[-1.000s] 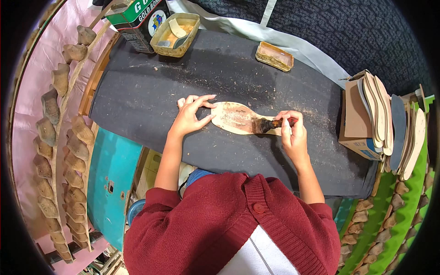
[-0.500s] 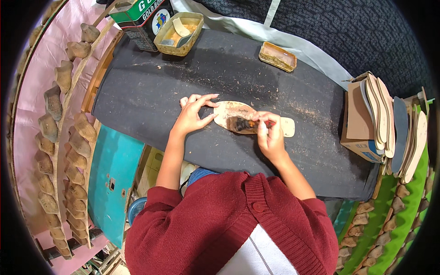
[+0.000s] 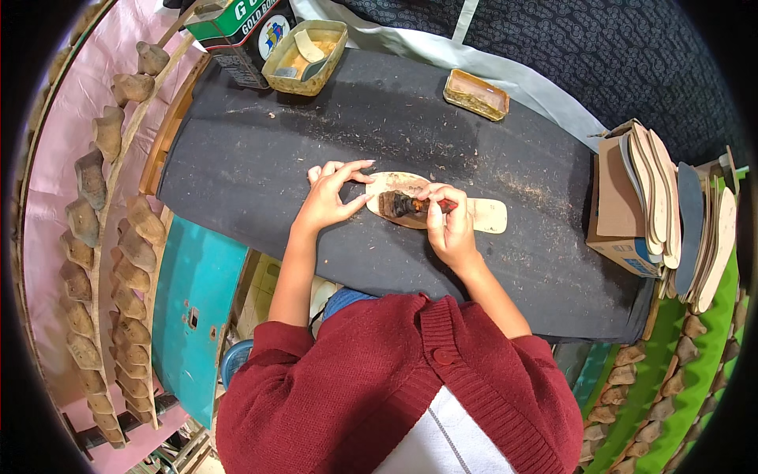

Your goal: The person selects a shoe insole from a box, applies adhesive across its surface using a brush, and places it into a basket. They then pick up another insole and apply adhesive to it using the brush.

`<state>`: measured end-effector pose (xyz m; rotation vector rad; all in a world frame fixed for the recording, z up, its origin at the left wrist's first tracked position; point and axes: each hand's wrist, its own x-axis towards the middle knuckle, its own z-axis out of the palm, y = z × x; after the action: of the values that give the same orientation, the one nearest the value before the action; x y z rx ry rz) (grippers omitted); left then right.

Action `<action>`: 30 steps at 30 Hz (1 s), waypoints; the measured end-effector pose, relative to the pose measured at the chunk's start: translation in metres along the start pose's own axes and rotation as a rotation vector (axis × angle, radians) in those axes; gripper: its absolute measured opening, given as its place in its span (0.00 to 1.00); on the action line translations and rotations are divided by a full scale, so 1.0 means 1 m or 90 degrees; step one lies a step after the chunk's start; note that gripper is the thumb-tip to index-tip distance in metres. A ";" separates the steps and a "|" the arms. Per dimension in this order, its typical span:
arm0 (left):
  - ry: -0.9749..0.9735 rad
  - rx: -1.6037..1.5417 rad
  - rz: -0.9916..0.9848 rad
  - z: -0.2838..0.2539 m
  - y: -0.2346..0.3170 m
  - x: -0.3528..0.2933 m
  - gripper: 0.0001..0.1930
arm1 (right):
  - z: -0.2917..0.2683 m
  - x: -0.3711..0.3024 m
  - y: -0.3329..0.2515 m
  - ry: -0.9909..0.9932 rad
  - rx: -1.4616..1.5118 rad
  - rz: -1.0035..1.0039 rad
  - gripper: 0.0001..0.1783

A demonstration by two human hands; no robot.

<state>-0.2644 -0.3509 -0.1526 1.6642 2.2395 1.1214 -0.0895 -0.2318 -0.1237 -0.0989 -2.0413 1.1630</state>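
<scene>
A cream shoe insole [image 3: 487,216] lies flat on the dark cloth in front of me, its broad end to the left and brownish residue on its upper face. My left hand [image 3: 329,197] pinches the broad end's edge with thumb and index fingertips, the other fingers lifted. A short brush [image 3: 397,204] with a dark head and red on its handle is held in my right hand [image 3: 450,225]. Its bristles press on the broad part of the insole. My right hand hides the insole's middle.
The dark-covered table [image 3: 260,182] carries scattered shavings. At the back stand a tin can [image 3: 249,47], an open tub [image 3: 298,83] with a spreader and a small shallow box [image 3: 476,95]. Upright insoles [image 3: 659,197] lean by a cardboard box [image 3: 616,205] on the right. Racks of wooden shoe lasts [image 3: 91,178] flank the table.
My right hand has moved the brush left along the insole, toward its broad end. My left hand stays at the edge.
</scene>
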 end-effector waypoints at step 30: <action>0.005 -0.013 0.005 0.000 -0.002 0.000 0.26 | -0.068 -0.028 0.011 -0.064 -0.104 0.040 0.05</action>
<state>-0.2660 -0.3516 -0.1541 1.6643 2.2209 1.1501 -0.0285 -0.1893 -0.1286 -0.1896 -2.2351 1.0558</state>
